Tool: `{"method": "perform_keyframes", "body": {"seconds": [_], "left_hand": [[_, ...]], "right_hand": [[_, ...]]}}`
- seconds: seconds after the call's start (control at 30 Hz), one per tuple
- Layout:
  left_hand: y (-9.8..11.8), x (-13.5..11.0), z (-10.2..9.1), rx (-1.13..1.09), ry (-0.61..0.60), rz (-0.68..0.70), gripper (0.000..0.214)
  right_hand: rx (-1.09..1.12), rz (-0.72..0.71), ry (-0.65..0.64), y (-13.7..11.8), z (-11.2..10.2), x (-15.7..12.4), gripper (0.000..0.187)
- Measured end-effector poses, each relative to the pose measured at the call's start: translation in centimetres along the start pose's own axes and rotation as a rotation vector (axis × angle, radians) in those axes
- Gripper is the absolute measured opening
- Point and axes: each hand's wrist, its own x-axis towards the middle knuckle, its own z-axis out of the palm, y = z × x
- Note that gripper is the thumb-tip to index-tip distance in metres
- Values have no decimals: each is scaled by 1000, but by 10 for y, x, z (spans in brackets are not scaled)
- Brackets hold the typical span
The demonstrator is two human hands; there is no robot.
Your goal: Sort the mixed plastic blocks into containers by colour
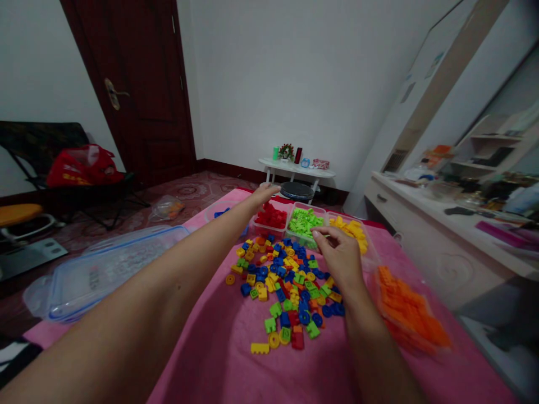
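My left hand (264,194) reaches far forward over the clear container of red bricks (272,219). Its visible fingers look stretched out, though the underside of the hand is hidden. My right hand (340,255) is at the near right corner of the container of green bricks (306,220), thumb and fingers pinched together; whatever is between the tips is too small to make out. Between my forearms, a mixed pile of toy building bricks (290,275) in blue, yellow, green, red and orange spreads over the pink cloth (236,359).
Yellow bricks (351,230) fill a container right of the green one. A container of orange bricks (410,311) stands at the right edge. Blue bricks (222,212) lie in a container behind my left forearm. A clear lidded box (113,269) lies left; a white dresser (429,235) stands right.
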Motion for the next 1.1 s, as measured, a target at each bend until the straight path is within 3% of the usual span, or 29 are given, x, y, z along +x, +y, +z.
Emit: {"method": "perform_keyframes", "body": {"seconds": [0.1, 0.17, 0.3, 0.43, 0.6, 0.73, 0.83, 0.97, 1.1], "left_hand": [[-20, -13, 0, 345, -41, 333, 39], [-39, -30, 0, 459, -74, 456, 29], [-70, -66, -9, 621, -149, 518, 28], [-83, -88, -33, 861, -203, 574, 30], [-105, -101, -59, 1041, -360, 706, 32], [-128, -116, -61, 992, -328, 723, 39], [-127, -129, -52, 862, -374, 663, 38], [-108, -137, -37, 724, -447, 587, 41], [-96, -120, -27, 770, -251, 621, 39]], "right_hand": [[-70, -45, -4, 4, 4, -1, 23], [-107, -60, -42, 6, 10, -3, 22], [-166, -102, -226, 9, 28, -13, 20], [-247, -126, -380, 14, 42, -20, 20], [-204, -89, -287, 21, 30, -12, 19], [-137, -25, -163, 24, 12, -2, 21], [-83, 17, -106, 22, 3, 2, 24], [-31, 49, -56, 17, -3, 4, 25], [-25, 41, -31, 18, -10, 6, 25]]}}
